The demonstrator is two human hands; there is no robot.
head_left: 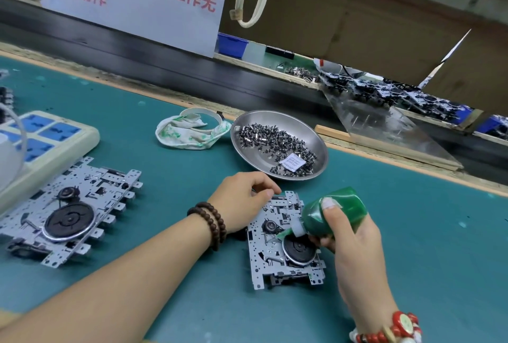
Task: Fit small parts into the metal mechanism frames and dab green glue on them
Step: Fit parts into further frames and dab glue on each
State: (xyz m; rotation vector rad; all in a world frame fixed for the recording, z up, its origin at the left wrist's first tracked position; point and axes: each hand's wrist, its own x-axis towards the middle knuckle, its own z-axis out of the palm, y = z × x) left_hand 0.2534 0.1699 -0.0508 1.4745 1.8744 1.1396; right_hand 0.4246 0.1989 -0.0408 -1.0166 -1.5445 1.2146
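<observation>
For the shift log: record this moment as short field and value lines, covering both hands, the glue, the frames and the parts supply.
left hand: fingers curled on the top edge of the near frame, steadying it
right hand: grips the green glue bottle
green glue bottle: tilted, nozzle down by the black wheel
near frame: flat on the green mat, under both hands
second frame: at left, untouched
steel dish: holds small dark parts, behind the near frame
stained cloth: left of the dish
</observation>
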